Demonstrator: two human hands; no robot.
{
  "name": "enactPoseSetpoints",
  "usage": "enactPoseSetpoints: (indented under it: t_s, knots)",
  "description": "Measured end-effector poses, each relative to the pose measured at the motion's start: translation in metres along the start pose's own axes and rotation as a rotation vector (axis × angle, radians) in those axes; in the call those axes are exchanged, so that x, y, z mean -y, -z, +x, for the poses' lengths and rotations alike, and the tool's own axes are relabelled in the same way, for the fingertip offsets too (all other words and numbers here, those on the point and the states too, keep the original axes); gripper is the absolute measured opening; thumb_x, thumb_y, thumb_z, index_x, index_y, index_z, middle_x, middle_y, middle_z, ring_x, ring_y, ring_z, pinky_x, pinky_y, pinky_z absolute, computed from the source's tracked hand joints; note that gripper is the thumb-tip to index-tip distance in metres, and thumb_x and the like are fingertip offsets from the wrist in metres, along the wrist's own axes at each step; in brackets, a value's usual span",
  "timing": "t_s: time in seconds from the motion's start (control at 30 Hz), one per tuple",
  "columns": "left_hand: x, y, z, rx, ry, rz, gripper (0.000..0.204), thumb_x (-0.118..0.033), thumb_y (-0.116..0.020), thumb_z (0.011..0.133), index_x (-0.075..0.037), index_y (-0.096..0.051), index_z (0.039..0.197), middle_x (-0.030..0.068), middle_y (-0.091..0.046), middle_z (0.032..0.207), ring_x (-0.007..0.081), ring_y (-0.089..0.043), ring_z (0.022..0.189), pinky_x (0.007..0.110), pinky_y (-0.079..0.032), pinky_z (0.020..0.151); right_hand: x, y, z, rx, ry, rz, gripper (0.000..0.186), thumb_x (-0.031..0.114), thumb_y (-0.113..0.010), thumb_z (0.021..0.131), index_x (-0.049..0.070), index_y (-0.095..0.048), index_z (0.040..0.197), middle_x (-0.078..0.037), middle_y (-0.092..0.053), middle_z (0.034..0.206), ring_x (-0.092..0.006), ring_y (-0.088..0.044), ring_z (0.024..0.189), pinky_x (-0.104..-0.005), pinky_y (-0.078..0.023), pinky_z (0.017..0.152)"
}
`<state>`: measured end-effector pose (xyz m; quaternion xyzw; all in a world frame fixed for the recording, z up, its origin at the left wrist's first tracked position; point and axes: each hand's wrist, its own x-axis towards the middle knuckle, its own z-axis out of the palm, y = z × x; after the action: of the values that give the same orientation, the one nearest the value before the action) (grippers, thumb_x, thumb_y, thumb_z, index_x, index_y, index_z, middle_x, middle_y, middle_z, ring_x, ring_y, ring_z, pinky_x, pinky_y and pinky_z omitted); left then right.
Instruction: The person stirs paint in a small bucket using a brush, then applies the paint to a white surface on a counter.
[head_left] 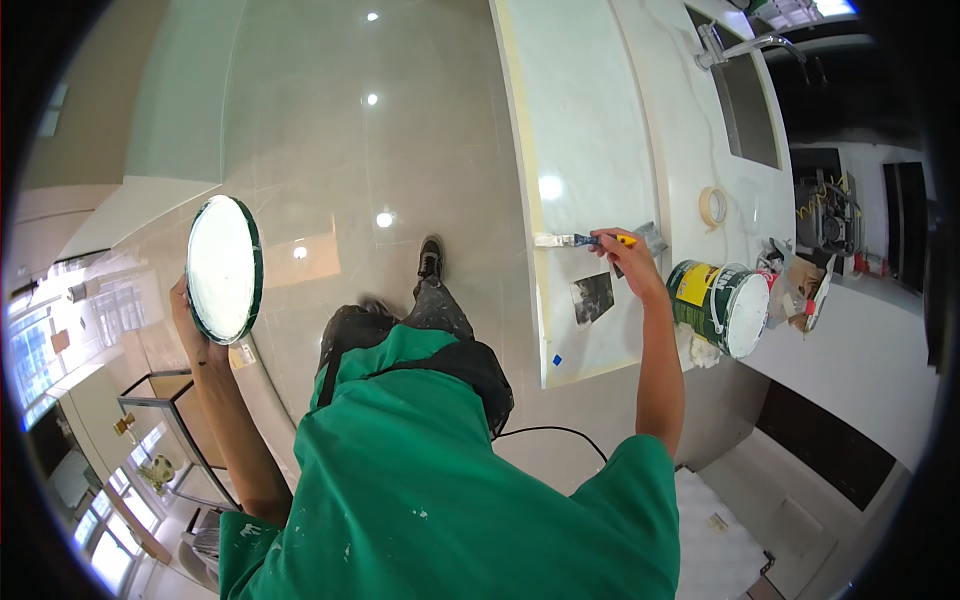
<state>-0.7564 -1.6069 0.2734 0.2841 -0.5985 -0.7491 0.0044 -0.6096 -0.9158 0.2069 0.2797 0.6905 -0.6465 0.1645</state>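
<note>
My left hand point(185, 310) holds up a round dark-green lid point(222, 268) by its edge, over the floor at the left. White paint coats its face; most of the gripping fingers are hidden behind it. Over the white counter point(570, 120), my right hand point(628, 258) grips a paintbrush point(583, 240) with a yellow and blue handle. White-coated bristles point left, by the counter's taped edge. A grey flat piece point(652, 238) lies just beyond this hand. Below the brush is a dark, white-smeared sheet point(592, 298). A green paint bucket point(702, 300) stands right of my right forearm.
A tape roll point(713, 206) lies near the bucket. Farther up are a sink point(745, 110) and a chrome faucet point(740, 48). A crumpled white cloth point(703, 350) sits by the bucket. At lower left stands a black-framed rack point(185, 420). A black cable point(560, 430) runs beside me.
</note>
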Motion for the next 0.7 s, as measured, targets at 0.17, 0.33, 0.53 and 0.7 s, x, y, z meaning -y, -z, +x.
enactPoseSetpoints:
  t_s: [0.17, 0.33, 0.53, 0.7]
  knots:
    - [-0.008, -0.035, 0.039, 0.040, 0.051, 0.082, 0.037, -0.025, -0.043, 0.109, 0.001, -0.056, 0.132, 0.0122, -0.067, 0.129, 0.0242, -0.068, 0.113, 0.037, -0.059, 0.095, -0.004, -0.011, 0.014, -0.082, -0.036, -0.021, 0.026, 0.018, -0.068, 0.099, 0.001, -0.074, 0.117, -0.006, -0.077, 0.094, -0.0086, -0.061, 0.082, -0.0239, -0.043, 0.071]
    - [-0.023, -0.057, 0.067, -0.045, -0.002, 0.174, 0.033, -0.024, -0.044, 0.109, 0.000, -0.055, 0.130, 0.0141, -0.066, 0.130, 0.0261, -0.067, 0.116, 0.039, -0.059, 0.097, 0.000, -0.009, 0.023, -0.092, -0.057, -0.039, 0.024, 0.016, -0.068, 0.098, 0.001, -0.075, 0.116, -0.006, -0.076, 0.093, -0.0094, -0.060, 0.083, -0.0240, -0.044, 0.072]
    - [-0.027, -0.066, 0.081, -0.019, 0.035, 0.134, 0.032, -0.022, -0.048, 0.108, 0.001, -0.053, 0.130, 0.0160, -0.065, 0.128, 0.0275, -0.067, 0.116, 0.039, -0.060, 0.095, 0.011, -0.004, 0.023, 0.025, -0.129, -0.187, 0.026, 0.017, -0.069, 0.097, 0.001, -0.075, 0.116, -0.006, -0.076, 0.093, -0.0098, -0.060, 0.086, -0.0244, -0.045, 0.076]
    - [-0.030, -0.065, 0.084, -0.015, 0.008, 0.160, 0.030, -0.020, -0.049, 0.108, 0.001, -0.051, 0.129, 0.0168, -0.064, 0.129, 0.0281, -0.067, 0.116, 0.040, -0.060, 0.096, 0.014, -0.013, 0.039, -0.102, -0.017, -0.102, 0.027, 0.019, -0.070, 0.097, 0.000, -0.075, 0.117, -0.006, -0.076, 0.093, -0.0103, -0.059, 0.089, -0.0232, -0.045, 0.078]
